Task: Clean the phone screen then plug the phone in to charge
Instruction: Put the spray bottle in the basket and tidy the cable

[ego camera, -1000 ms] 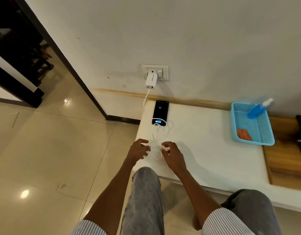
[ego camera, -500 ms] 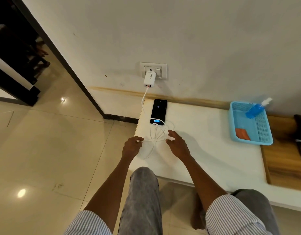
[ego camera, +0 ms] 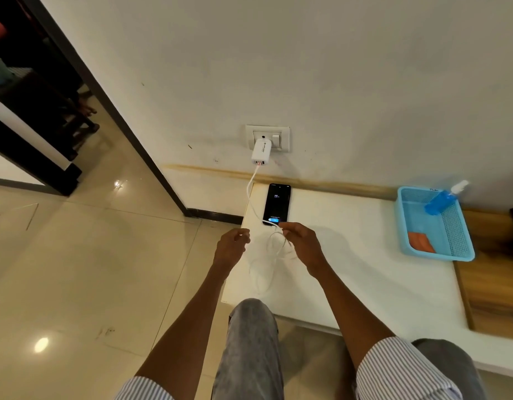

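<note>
**Ana:** While the phone [ego camera: 276, 204] lies flat on the white table [ego camera: 365, 272] below the wall socket [ego camera: 268, 137], where are the hands?

**Ben:** Both hover just on the near side of it. The right hand [ego camera: 302, 243] is the closer one; its fingertips sit right at the phone's near end, where the white cable [ego camera: 251, 194] meets it. The thumb and forefinger look pinched on the cable there, the other fingers loosely curled. The left hand [ego camera: 231, 245] is off to the left, near the table's edge, curled in on itself; I cannot tell whether it holds a strand.

**Ana:** And the phone's long axis?

**Ben:** It runs away from the person, toward the wall, top end nearest the skirting. The screen is lit, with a blue bar near the bottom, so I judge it is already charging.

**Ana:** The cable's path?

**Ben:** From the white charger [ego camera: 261, 153] in the socket it drops down the phone's left side, then loops loosely on the table between the two hands.

**Ana:** So what does the next move turn on?

**Ben:** Probably tidying that slack, which lies directly between the hands, without tugging the plug.

**Ana:** Containers?

**Ben:** One blue basket [ego camera: 405, 246] well apart to the right. A blue spray bottle [ego camera: 441, 202] leans on its far corner, nozzle over the rim, and an orange cloth [ego camera: 420, 242] lies in its near corner.
</note>
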